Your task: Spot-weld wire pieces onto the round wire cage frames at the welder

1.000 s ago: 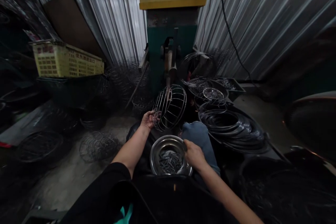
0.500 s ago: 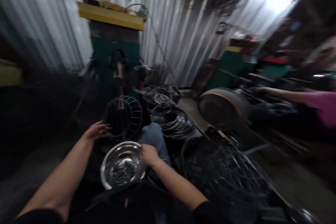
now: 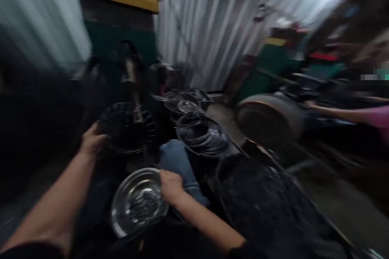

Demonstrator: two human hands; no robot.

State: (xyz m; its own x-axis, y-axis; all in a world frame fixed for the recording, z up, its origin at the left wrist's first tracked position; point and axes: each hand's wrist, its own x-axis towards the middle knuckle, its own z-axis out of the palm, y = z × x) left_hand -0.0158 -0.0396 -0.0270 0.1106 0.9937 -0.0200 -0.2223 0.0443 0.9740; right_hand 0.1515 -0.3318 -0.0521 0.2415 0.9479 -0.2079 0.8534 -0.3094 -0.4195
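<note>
My right hand (image 3: 172, 186) is closed on the right rim of a shiny metal bowl (image 3: 120, 206), which tilts in front of my lap. Small metal pieces (image 3: 146, 206), too blurred to name, lie in the bottom of the bowl. Over to the left, my left hand (image 3: 92, 139) is closed at the left edge of a round wire basket (image 3: 148, 129) with thin curved ribs. Blur hides exactly how the fingers grip it. Behind and above the basket stands a dark machine arm (image 3: 132, 77) on a green machine body (image 3: 103, 44).
Right of my knee (image 3: 176, 156) sits a container of coiled wire rings (image 3: 209, 139), with more wire pieces behind. A large dark container (image 3: 261, 194) fills the lower right. Beyond a big round drum (image 3: 267, 117), another person's arm (image 3: 340, 113) reaches in from the right.
The view has shifted and come closer to the machine. The wire basket has tilted and moved left along with my left hand. My right hand stays on the bowl rim.
</note>
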